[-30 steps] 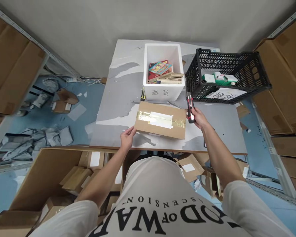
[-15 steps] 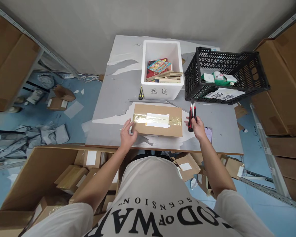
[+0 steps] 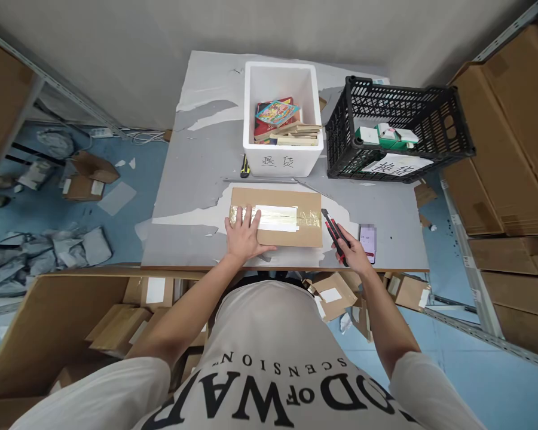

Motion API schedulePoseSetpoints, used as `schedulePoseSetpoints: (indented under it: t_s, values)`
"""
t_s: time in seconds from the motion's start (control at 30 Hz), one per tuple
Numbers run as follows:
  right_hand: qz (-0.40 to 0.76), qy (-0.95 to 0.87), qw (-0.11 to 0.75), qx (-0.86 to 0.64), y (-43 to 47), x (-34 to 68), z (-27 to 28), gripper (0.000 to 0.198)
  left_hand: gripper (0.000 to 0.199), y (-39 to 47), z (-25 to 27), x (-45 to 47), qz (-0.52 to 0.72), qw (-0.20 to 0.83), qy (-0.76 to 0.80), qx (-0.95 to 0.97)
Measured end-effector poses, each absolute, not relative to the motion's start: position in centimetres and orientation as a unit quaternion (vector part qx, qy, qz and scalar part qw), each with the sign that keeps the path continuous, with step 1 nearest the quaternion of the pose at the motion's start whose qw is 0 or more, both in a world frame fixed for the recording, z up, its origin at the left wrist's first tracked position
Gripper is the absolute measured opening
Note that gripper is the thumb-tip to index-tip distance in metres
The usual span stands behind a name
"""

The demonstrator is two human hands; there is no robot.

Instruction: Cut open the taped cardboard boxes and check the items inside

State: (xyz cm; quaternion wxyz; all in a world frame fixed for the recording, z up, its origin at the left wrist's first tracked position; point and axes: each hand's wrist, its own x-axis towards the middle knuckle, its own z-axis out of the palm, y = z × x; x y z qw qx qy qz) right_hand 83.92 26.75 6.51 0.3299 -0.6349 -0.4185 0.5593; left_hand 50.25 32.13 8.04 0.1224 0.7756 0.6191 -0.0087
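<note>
Grey table point(image 3: 197, 197): flat cardboard box point(image 3: 291, 230), red knife point(image 3: 335, 234).

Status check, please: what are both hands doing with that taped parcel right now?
Left hand flat on the taped cardboard box. Right hand grips a red utility knife, blade tip at the box's right end. Phone lies beside the right hand.

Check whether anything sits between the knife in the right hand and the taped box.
Nothing visible does. The right hand holds the red and black knife with its tip just off the right edge of the cardboard box, only bare table between. The left hand presses the box's left end; the phone lies beyond.
</note>
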Motion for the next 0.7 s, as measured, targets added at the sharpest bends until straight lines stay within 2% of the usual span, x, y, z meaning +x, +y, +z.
schedulePoseSetpoints:
  t_s: [0.3,0.43,0.57,0.7]
  values:
    - [0.566,-0.468,0.222,-0.641,27.0,86.0,9.0,0.069,0.117,32.1,8.1,50.4,-0.072,0.106,0.623,0.772]
    - [0.581,-0.46,0.219,-0.635,25.6,86.4,9.4,0.072,0.115,32.2,8.3,50.5,-0.08,0.118,0.623,0.769]
    - [0.623,-0.446,0.181,-0.617,22.3,86.0,8.9,0.074,0.115,32.3,8.5,50.5,-0.08,0.126,0.624,0.767]
    - [0.605,-0.432,0.199,-0.638,20.0,85.5,7.9,0.072,0.116,32.3,8.6,50.5,-0.076,0.123,0.623,0.769]
